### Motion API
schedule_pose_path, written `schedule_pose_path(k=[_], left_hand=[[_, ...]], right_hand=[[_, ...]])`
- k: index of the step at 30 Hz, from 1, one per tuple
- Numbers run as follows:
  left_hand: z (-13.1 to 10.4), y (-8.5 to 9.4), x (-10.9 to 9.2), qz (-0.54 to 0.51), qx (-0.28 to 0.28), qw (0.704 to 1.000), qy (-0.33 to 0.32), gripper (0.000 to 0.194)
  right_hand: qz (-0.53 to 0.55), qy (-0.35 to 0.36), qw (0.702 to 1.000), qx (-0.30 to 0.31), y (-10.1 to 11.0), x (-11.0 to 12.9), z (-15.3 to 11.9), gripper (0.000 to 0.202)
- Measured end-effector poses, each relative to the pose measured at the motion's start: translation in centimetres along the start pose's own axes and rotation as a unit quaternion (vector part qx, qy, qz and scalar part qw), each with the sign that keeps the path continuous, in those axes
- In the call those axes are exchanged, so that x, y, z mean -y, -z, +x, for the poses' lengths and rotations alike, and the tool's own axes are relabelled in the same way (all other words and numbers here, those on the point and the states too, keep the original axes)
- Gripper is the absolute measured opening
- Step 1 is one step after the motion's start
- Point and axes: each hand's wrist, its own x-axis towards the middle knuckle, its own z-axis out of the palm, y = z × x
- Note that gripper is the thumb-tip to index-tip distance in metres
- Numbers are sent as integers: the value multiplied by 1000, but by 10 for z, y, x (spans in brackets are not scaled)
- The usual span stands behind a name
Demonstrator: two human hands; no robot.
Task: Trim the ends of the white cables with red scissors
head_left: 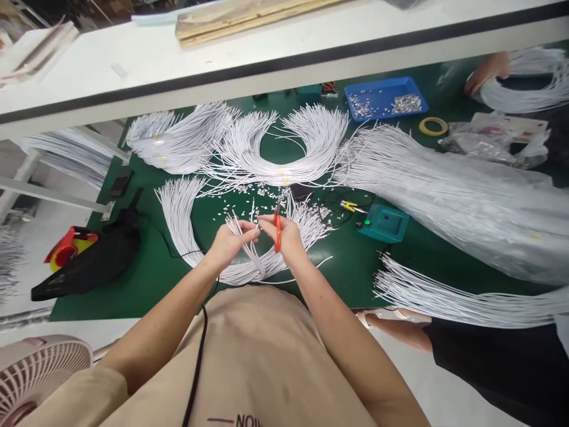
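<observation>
My left hand (235, 240) is closed round a few white wires (255, 261), whose ends stick up above the fingers. Just to its right, my right hand (284, 234) has red-handled scissors (278, 232) hooked in it, blades pointing away from me. The fingertips of both hands meet near the wire ends; what lies exactly between them is too small to tell. Below and around the hands curves a bundle of white wires (178, 213) on the green table (120, 296). Small pale bits (242, 207) are scattered beyond the hands.
More wire bundles (284, 172) lie behind, and a plastic-wrapped one (480, 196) stretches right. A blue tray (377, 83) holds small metal parts. Near a teal device (384, 222) is a yellow-handled tool (351, 206). A white shelf (284, 47) overhangs the back. Another person's hand (489, 71) holds wires.
</observation>
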Motion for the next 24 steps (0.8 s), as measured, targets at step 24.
schedule_pose_path(k=[24], left_hand=[[-3, 13, -4, -82, 126, 988, 42, 34]], right_hand=[[47, -42, 977, 202, -8, 35, 17, 22]])
